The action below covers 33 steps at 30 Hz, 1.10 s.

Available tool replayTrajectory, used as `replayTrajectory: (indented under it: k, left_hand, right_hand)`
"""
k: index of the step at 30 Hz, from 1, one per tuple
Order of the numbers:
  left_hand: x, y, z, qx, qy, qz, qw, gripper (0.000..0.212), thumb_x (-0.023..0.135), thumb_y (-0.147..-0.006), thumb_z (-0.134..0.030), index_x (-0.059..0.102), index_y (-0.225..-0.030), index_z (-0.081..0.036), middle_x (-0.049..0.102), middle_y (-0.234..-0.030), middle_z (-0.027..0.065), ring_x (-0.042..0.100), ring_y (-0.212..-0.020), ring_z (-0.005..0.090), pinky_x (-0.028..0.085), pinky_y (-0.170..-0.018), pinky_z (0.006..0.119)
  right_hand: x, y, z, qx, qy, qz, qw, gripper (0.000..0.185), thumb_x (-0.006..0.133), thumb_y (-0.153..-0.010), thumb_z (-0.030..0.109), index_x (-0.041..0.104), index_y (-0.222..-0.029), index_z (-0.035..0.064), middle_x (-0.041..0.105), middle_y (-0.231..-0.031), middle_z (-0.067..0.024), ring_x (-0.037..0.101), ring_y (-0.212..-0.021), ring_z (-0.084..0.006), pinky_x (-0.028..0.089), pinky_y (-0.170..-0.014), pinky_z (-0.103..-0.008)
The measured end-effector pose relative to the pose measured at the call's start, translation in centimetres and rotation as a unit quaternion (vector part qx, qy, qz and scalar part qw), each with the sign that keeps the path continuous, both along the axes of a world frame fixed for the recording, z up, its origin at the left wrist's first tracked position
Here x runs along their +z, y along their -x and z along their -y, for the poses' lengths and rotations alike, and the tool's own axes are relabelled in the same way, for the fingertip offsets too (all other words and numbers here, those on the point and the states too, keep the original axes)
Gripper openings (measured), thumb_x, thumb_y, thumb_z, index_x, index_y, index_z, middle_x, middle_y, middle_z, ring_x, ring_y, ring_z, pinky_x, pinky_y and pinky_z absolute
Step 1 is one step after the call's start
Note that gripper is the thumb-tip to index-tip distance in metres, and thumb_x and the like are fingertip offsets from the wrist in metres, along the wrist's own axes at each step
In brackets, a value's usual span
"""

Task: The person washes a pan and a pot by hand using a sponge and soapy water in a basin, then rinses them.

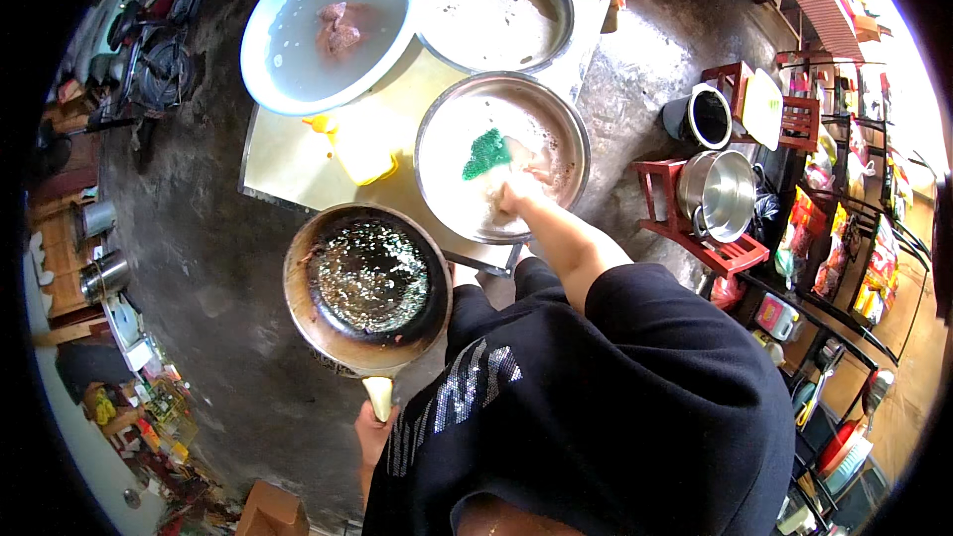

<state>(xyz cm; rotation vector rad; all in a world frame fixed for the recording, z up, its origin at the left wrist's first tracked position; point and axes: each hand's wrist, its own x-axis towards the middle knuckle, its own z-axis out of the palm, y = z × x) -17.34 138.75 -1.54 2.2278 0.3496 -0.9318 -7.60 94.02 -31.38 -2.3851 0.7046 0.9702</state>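
Note:
My left hand point(370, 426) is closed around the pale handle point(379, 396) of a deep frying pan point(296, 279). The pan hangs beside the low table, tilted so its dark, wet inside faces up. My right hand point(519, 187) reaches into cloudy, soapy water in a stainless steel basin point(583, 156). Its fingers are partly under the surface, right beside a green scouring pad point(487, 153); whether they grip it is hidden. Left of this basin, a yellow dish soap bottle point(362, 156) lies on the table.
On the low table point(279, 160) stand a second steel basin point(569, 15) of water and a light-blue plastic basin point(253, 67) with a reddish cloth point(341, 36) in it. To the right are a red chair point(726, 259) bearing a steel pot point(718, 190), a bucket point(676, 119) and shelving point(819, 313).

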Motion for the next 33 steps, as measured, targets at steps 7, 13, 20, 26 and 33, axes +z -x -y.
replayTrajectory:
  k: [7, 13, 20, 26, 33]
  left_hand:
    - [-2.0, 1.2, 4.6, -0.013, 0.016, 0.011, 1.0, 0.024, 0.072, -0.079, -0.018, 0.056, -0.086, -0.001, 0.06, -0.071, 0.0049, 0.053, -0.067, 0.0087, 0.046, -0.063, 0.027]
    - [-1.6, -0.2, 10.0, -0.003, -0.007, -0.054, 0.999, 0.025, 0.073, -0.077, -0.017, 0.055, -0.087, -0.001, 0.06, -0.075, 0.003, 0.051, -0.073, 0.0065, 0.045, -0.067, 0.025]
    - [-3.7, -0.9, 14.2, -0.038, -0.027, -0.047, 0.998, 0.032, 0.071, -0.076, -0.023, 0.054, -0.09, 0.0, 0.061, -0.076, 0.0136, 0.057, -0.071, 0.0188, 0.046, -0.067, 0.034]
    - [-7.3, -1.8, 15.7, -0.118, -0.055, -0.067, 0.989, 0.037, 0.07, -0.074, -0.033, 0.053, -0.085, -0.002, 0.062, -0.079, 0.02, 0.062, -0.075, 0.0365, 0.047, -0.064, 0.042]
    - [-9.4, -2.9, 18.2, -0.201, -0.078, -0.009, 0.976, 0.034, 0.067, -0.072, -0.035, 0.055, -0.082, -0.005, 0.062, -0.077, 0.023, 0.06, -0.076, 0.0442, 0.046, -0.064, 0.051]
  right_hand:
    - [3.6, -4.2, -0.5, 0.052, 0.069, 0.242, 0.966, 0.048, 0.069, -0.068, 0.03, 0.06, -0.112, 0.0121, 0.057, -0.116, -0.0133, 0.05, -0.112, -0.0307, 0.041, -0.095, -0.0439]
    - [-2.9, -5.0, 3.8, 0.029, 0.018, 0.169, 0.985, 0.039, 0.065, -0.071, 0.024, 0.062, -0.108, 0.0118, 0.057, -0.115, -0.0151, 0.052, -0.11, -0.0321, 0.043, -0.093, -0.0399]
    - [0.2, -6.6, 8.3, -0.076, -0.016, 0.403, 0.912, 0.015, 0.051, -0.078, 0.018, 0.063, -0.076, 0.0096, 0.063, -0.078, -0.0123, 0.06, -0.078, -0.0316, 0.048, -0.072, -0.042]
    - [5.7, -16.1, 13.1, -0.088, 0.001, 0.483, 0.871, 0.033, 0.062, -0.08, 0.027, 0.061, -0.11, 0.0134, 0.058, -0.11, -0.0169, 0.055, -0.106, -0.0325, 0.045, -0.088, -0.0408]
    - [3.8, -26.4, 15.0, -0.042, 0.125, 0.2, 0.971, 0.091, 0.073, -0.066, 0.049, 0.031, -0.142, 0.0242, 0.009, -0.15, -0.0214, 0.014, -0.138, -0.0386, 0.022, -0.108, -0.0548]
